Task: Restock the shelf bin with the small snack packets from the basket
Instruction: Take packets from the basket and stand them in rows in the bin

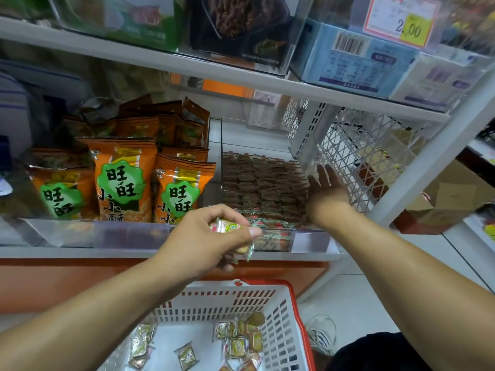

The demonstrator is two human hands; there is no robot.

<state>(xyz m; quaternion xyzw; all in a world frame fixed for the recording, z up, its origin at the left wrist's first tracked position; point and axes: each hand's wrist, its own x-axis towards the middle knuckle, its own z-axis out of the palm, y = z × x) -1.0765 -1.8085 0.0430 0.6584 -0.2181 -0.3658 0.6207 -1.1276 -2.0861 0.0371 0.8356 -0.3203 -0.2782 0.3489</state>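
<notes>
Your left hand [211,236] grips a few small snack packets [235,231] just at the near lip of the clear shelf bin [278,241]; the bin lies farther and right of it. Your right hand [325,192], fingers straight, rests on the bin's right side. The basket [267,298] sits below, nearest you.

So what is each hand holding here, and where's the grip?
The left hand pinches a few small snack packets between thumb and fingers, gripping their upper ends. The right hand holds nothing, its fingers straight by the clear bin.
</notes>
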